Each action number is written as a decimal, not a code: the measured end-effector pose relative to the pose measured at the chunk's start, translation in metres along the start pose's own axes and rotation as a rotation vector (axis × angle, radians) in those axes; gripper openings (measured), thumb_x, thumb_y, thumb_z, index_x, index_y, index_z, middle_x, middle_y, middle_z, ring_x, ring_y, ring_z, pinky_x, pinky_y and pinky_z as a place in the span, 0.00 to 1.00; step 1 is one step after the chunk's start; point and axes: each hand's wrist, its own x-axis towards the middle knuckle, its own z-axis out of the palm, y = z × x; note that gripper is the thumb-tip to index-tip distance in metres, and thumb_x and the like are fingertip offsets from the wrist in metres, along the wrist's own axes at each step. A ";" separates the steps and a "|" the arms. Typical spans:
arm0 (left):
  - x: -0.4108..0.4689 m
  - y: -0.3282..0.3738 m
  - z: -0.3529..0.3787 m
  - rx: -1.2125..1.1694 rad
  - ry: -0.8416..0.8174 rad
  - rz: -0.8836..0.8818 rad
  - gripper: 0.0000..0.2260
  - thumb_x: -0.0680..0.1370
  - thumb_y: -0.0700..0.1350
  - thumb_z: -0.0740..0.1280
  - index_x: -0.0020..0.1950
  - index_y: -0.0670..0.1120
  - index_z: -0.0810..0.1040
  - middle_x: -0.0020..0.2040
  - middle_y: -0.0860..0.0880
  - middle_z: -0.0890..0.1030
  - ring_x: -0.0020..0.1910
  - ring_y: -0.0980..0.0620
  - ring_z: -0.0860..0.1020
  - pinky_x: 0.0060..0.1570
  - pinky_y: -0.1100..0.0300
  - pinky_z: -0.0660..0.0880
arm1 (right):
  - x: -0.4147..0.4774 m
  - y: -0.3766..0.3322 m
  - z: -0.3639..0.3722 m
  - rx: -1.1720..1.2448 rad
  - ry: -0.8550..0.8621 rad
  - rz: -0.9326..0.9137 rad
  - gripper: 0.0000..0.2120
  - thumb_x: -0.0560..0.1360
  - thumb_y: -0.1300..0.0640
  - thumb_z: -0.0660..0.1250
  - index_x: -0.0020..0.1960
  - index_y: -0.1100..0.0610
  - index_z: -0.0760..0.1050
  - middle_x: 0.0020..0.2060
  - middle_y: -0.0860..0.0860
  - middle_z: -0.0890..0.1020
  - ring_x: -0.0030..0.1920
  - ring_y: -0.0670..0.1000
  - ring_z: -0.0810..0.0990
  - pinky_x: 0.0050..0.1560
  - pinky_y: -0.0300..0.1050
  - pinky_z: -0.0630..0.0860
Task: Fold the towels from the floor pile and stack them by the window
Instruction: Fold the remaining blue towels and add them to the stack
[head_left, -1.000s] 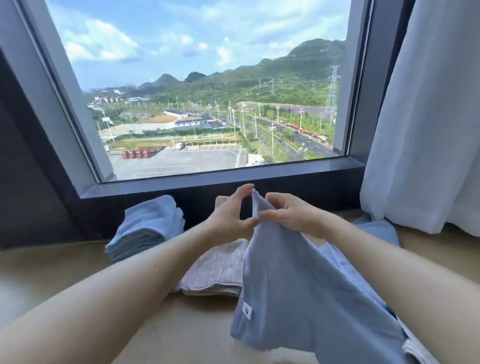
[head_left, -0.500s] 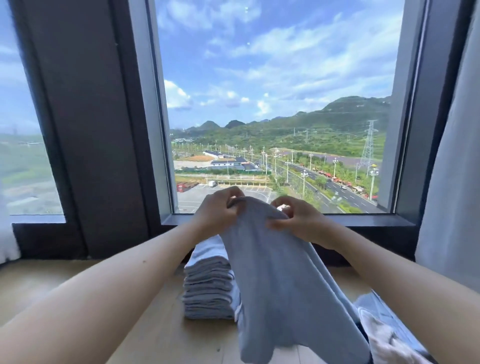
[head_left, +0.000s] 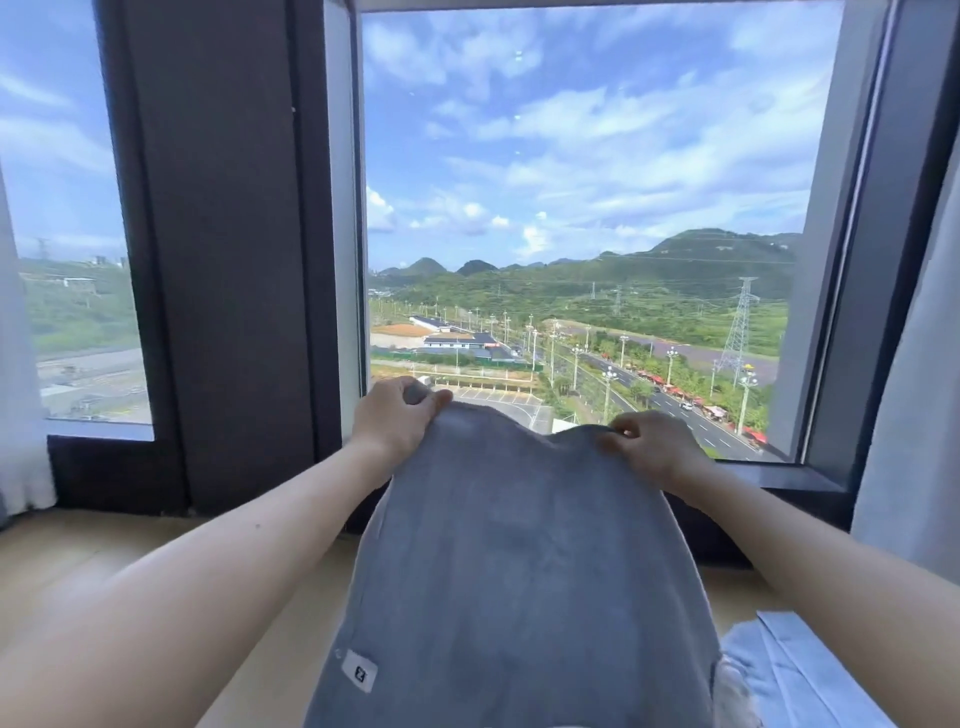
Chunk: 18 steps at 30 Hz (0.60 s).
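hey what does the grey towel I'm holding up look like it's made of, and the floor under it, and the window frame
Grey towel: soft matte cloth with a short nap, likely microfibre or terry; it drapes limply and carries a small sewn label.
Floor: pale wood or wood-look laminate, smooth, faint plank lines.
Window frame: dark, flat, satin finish, probably painted metal, though that is uncertain.

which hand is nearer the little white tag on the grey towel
Left. The left hand grips the top corner above the white tag; the right hand grips the opposite corner.
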 end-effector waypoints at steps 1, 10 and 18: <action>-0.002 0.002 0.003 0.005 -0.048 0.032 0.11 0.75 0.51 0.69 0.48 0.44 0.78 0.43 0.52 0.77 0.47 0.50 0.75 0.46 0.60 0.70 | 0.002 -0.007 0.001 0.035 0.015 -0.036 0.06 0.77 0.55 0.64 0.48 0.54 0.80 0.47 0.53 0.80 0.49 0.51 0.75 0.39 0.39 0.66; -0.018 0.010 0.050 0.224 -0.327 0.243 0.13 0.70 0.50 0.73 0.49 0.44 0.80 0.39 0.49 0.78 0.41 0.53 0.74 0.34 0.67 0.65 | 0.011 -0.046 0.030 0.125 0.055 -0.252 0.06 0.72 0.59 0.68 0.44 0.59 0.83 0.35 0.50 0.79 0.38 0.46 0.74 0.34 0.27 0.66; -0.017 -0.014 0.032 0.070 -0.139 0.226 0.06 0.76 0.44 0.67 0.41 0.45 0.80 0.33 0.48 0.77 0.33 0.55 0.74 0.35 0.67 0.69 | -0.003 -0.055 0.048 0.240 -0.051 -0.203 0.11 0.73 0.53 0.69 0.34 0.54 0.75 0.28 0.44 0.72 0.31 0.41 0.67 0.32 0.34 0.62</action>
